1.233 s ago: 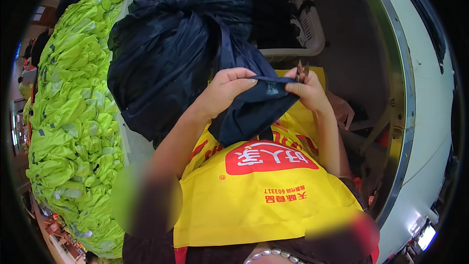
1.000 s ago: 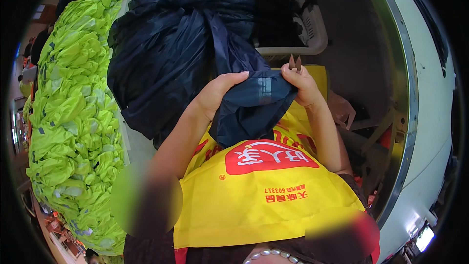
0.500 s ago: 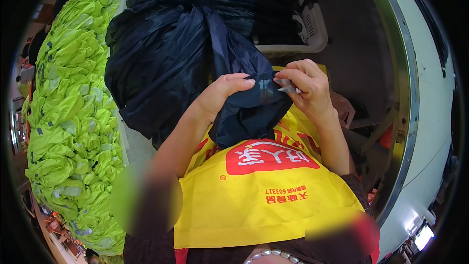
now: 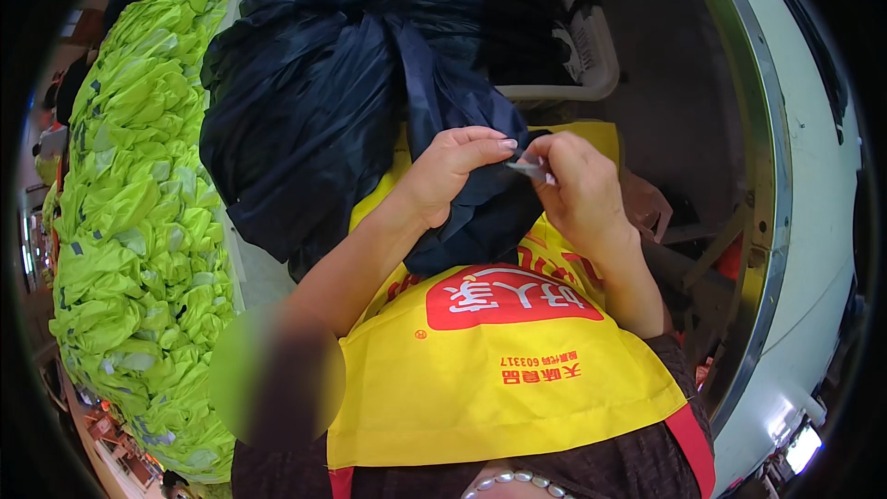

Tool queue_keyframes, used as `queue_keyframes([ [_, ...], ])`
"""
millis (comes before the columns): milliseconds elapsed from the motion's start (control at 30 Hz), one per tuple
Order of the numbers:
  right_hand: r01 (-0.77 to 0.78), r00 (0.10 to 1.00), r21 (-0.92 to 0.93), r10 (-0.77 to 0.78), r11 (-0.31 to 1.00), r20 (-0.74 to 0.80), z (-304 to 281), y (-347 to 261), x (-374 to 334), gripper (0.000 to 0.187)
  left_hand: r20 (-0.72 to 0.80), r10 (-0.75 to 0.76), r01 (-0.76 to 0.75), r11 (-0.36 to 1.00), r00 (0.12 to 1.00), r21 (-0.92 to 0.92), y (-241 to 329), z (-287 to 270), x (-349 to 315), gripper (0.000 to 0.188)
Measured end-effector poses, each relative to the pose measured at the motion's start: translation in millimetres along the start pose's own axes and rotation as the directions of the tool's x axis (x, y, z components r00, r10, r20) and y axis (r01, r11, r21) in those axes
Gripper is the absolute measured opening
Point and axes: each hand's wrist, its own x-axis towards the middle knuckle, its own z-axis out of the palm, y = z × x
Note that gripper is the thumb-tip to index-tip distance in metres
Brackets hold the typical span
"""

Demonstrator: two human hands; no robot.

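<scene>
Beyond the red lettered patch (image 4: 514,303), fingers (image 4: 482,152) hold cloth (image 4: 476,226).

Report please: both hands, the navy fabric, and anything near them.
Left hand pinching navy fabric. Right hand holding thread snips, blurred, beside it. Large navy bundle close beyond left hand.

Green pile (image 4: 139,212): crumpled, heaped along the left side, small grey patches showing.
Basket (image 4: 601,51): white, slotted walls, at the top, right of centre.
Table (image 4: 813,222): pale, metal-edged, down the right side.
Red thing (image 4: 730,261): beside the table's edge, too dim to identify.
Screen (image 4: 803,449): glowing white, lower right.
Apron (image 4: 407,416): yellow, red patch, red straps.
Necklace (image 4: 522,477): pearl-like beads, bottom edge.
</scene>
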Motion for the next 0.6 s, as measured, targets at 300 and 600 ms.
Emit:
queue_keyframes([
  [300,-0.408,0.905,0.717,0.352,0.565,0.238,-22.0,12.4,-22.5,0.016,0.034,-0.056,0.06,0.989,0.998,-0.134,0.5,-1.8,-8.4,0.015],
  [600,-0.093,0.993,0.237,0.071,0.967,0.099,-20.4,19.7,-21.1,0.031,0.052,-0.074,0.084,0.97,0.996,-0.227,-1.0,1.5,-6.8,0.017],
])
